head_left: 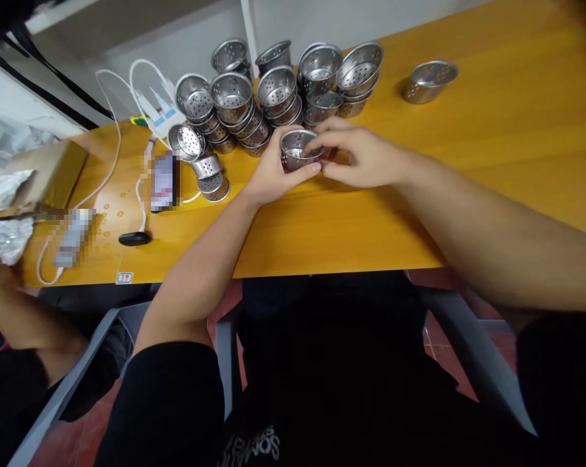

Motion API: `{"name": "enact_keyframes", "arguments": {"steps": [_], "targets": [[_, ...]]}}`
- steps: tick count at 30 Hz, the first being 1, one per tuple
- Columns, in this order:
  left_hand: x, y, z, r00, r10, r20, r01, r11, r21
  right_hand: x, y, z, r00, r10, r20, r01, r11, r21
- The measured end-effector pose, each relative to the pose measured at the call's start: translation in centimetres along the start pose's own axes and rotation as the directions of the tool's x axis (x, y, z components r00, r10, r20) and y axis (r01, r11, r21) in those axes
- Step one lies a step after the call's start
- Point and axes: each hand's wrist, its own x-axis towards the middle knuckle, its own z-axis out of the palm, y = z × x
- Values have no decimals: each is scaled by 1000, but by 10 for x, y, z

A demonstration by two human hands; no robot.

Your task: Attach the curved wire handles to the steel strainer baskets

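Note:
A perforated metal strainer cup (300,154) is held upright just above the wooden table, in front of the stacks. My left hand (269,170) wraps around its left side, with the thumb along the front. At the cup's right rim is my right hand (354,152), its fingers curved and apart, the fingertips at or just inside the rim. Whether those fingertips grip the rim is hard to make out. Behind both hands stand several stacks of similar strainer cups (231,98). One single strainer cup (426,83) sits apart on the right side of the table.
On the left lie a phone (164,183), a black oval device (135,239) on a white cable, and a blurred-out device (74,239). A white power strip (166,117) stands behind. Beyond is a cardboard box (54,172); another person's arm (24,318) shows at far left.

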Motion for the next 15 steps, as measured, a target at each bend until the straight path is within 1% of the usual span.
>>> {"name": "enact_keyframes", "arguments": {"steps": [4, 7, 10, 12, 14, 15], "targets": [[1, 2, 2, 999, -16, -28, 15, 999, -41, 1, -2, 0, 998, -51, -31, 51, 998, -22], [1, -1, 7, 998, -37, -43, 32, 992, -125, 1, -5, -5, 993, -83, -86, 81, 996, -33], [0, -3, 8, 990, -137, -10, 131, 965, -228, 3, -5, -19, 970, -157, -185, 133, 982, -135], [-1, -3, 7, 979, -204, 26, 204, 940, -274, 8, -1, -35, 931, -212, -296, 142, 960, -241], [-2, -1, 5, 972, -233, 44, 235, 925, -297, 18, 6, -53, 854, -286, -434, 127, 925, -359], [-3, -1, 4, 971, -235, 48, 238, 923, -302, 24, 9, -62, 819, -291, -495, 76, 909, -409]]}}
